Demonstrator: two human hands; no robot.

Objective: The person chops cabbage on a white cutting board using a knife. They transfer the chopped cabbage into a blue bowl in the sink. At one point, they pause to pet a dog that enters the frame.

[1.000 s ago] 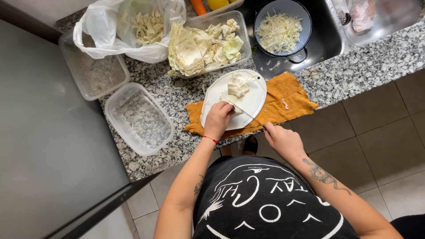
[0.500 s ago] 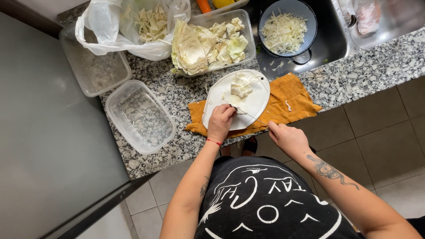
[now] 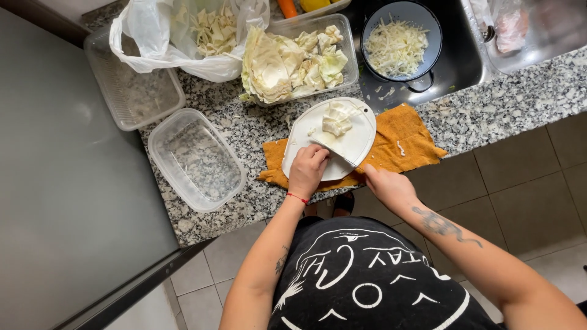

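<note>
well, a speckled granite desk (image 3: 244, 122) carries an orange cloth (image 3: 403, 137), and on that cloth lies a white cutting board (image 3: 351, 143) with pale cabbage pieces (image 3: 336, 119) near its far end; the left hand (image 3: 307, 170) rests on the board's near edge, fingers curled together, while the right hand (image 3: 388, 186) has its fingers closed around a knife (image 3: 333, 153) lying across the board

White plastic bag (image 3: 153, 36) — top left, w/ cabbage scraps.

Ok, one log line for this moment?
left hand: on cutting board | right hand: holds knife | cabbage pieces: on board
</note>
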